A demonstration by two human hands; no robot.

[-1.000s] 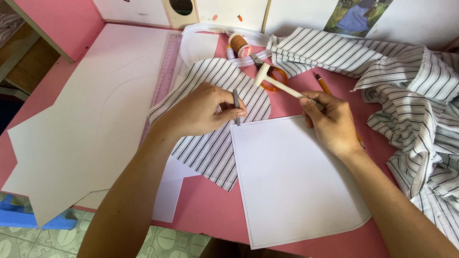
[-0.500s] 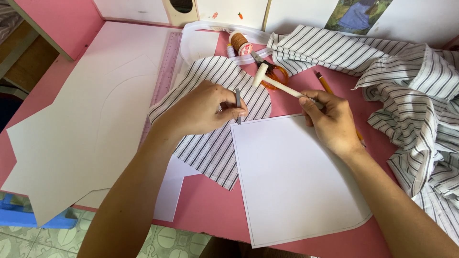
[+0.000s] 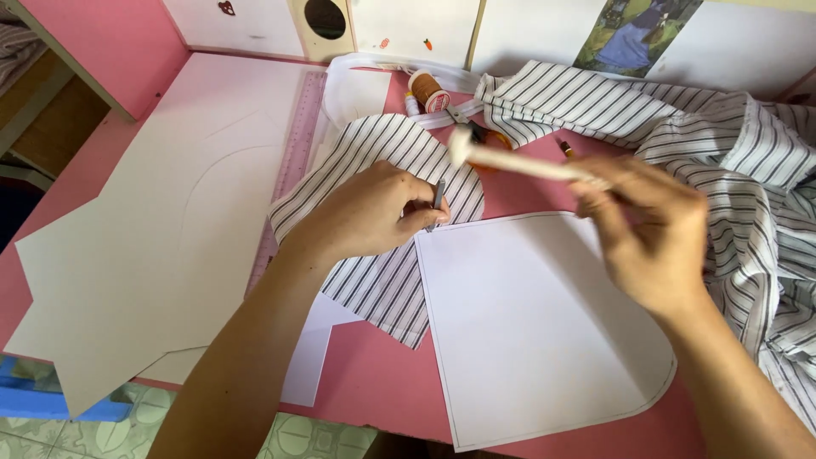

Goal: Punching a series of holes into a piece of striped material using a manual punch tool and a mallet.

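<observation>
So the left hand (image 3: pixel 374 212) is resting on the striped fabric piece (image 3: pixel 382 246), fingers pinched around a small dark metal punch or awl (image 3: pixel 439 197) stood upright right at the far left corner of the white pattern card (image 3: pixel 535 331). Looks like it's planted there to keep the point exactly on the spot while the palm pins the cloth flat.

The right hand (image 3: pixel 650 234) is wrapped around the handle of a small pale mallet (image 3: pixel 510 161), held up off the pink bench (image 3: pixel 382 382) with its head hanging just above the punch. It's blurred, so it's swinging.

Further back there's an orange thread spool (image 3: pixel 427 90) and a pink ruler (image 3: pixel 293 161) along the big cut card sheet (image 3: pixel 144 238) on the left. More striped fabric (image 3: pixel 731 161) is bunched up on the right, out of the way.
</observation>
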